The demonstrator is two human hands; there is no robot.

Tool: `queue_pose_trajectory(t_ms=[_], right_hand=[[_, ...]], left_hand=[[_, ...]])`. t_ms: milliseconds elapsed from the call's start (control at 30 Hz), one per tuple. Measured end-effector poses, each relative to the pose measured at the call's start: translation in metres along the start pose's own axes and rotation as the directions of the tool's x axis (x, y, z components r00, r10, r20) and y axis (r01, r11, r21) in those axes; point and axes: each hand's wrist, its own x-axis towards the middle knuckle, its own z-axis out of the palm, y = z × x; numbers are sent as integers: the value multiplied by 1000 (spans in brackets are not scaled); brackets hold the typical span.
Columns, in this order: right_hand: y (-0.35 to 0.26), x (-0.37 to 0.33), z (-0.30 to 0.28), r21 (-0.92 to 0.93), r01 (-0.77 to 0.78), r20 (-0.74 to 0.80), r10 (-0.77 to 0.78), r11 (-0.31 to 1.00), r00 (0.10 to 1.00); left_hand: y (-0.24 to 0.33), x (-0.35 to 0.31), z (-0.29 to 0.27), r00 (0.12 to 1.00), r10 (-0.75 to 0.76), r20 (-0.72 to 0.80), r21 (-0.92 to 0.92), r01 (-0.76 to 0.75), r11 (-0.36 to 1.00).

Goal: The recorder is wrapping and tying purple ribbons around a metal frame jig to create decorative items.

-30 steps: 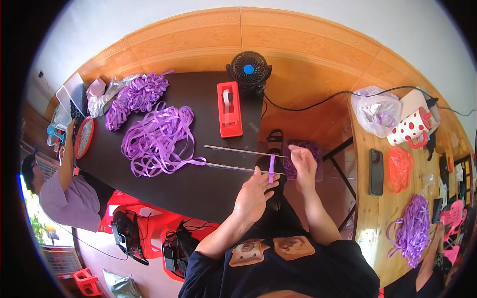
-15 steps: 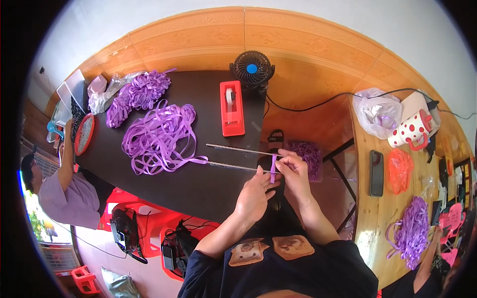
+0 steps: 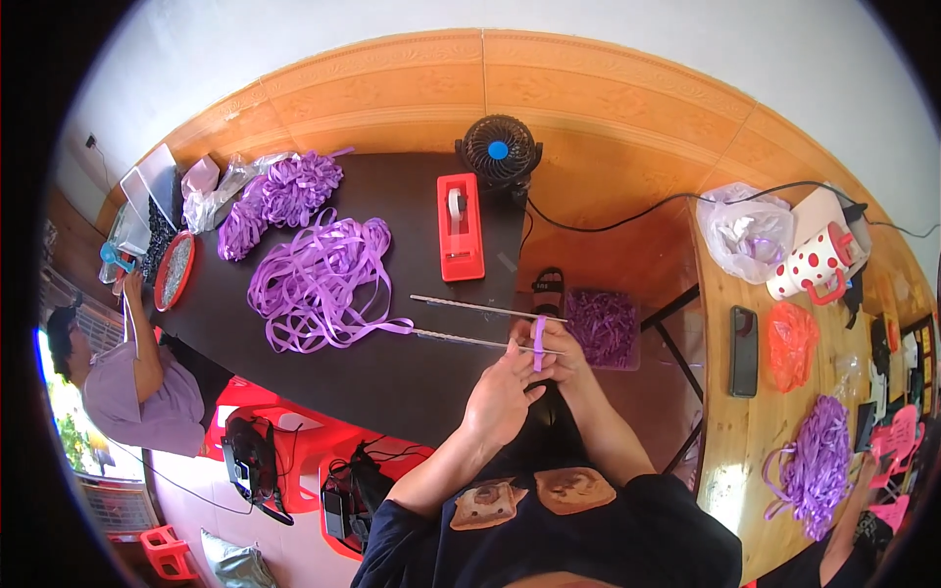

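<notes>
Two thin metal rods lie nearly parallel, reaching from over the dark table past its right edge. A short band of purple ribbon crosses them near their right ends. My left hand is closed on the lower rod, thumb on top and the other fingers partly curled below. My right hand is closed around the ribbon band and rod ends, its fingers partly hidden behind them. From the lower rod's left end a ribbon strand runs to a loose heap of purple ribbon.
A red tape dispenser and a black fan stand on the dark table. Ribbon bundles and a red-rimmed tray lie left, beside a person. On the wooden table are a phone, a spotted cup and more ribbon. A ribbon-filled bin stands below.
My right hand has moved from above the rods' right ends to below and behind them. My left hand stays at the lower rod. The whole view has shifted slightly.
</notes>
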Motion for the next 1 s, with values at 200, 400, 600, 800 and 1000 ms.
queue_pose_trajectory(t_ms=[200,400,600,800,1000], right_hand=[[29,13,-8,51,-197,4,197,979,980],[45,23,-43,-14,-101,-228,96,995,969],[-10,-15,28,238,65,-50,-54,969,997],[-23,-5,38,144,-2,-85,14,990,996],[-23,-17,33,238,46,-27,-41,970,999]], left_hand=[[-3,2,-7,999,1,52,-34,1,999],[-3,5,-1,998,-19,57,-31,20,999],[-4,2,-12,1000,-18,23,-28,19,999],[-11,-20,2,996,0,86,59,-5,998],[34,-72,-15,964,121,236,383,-206,901]])
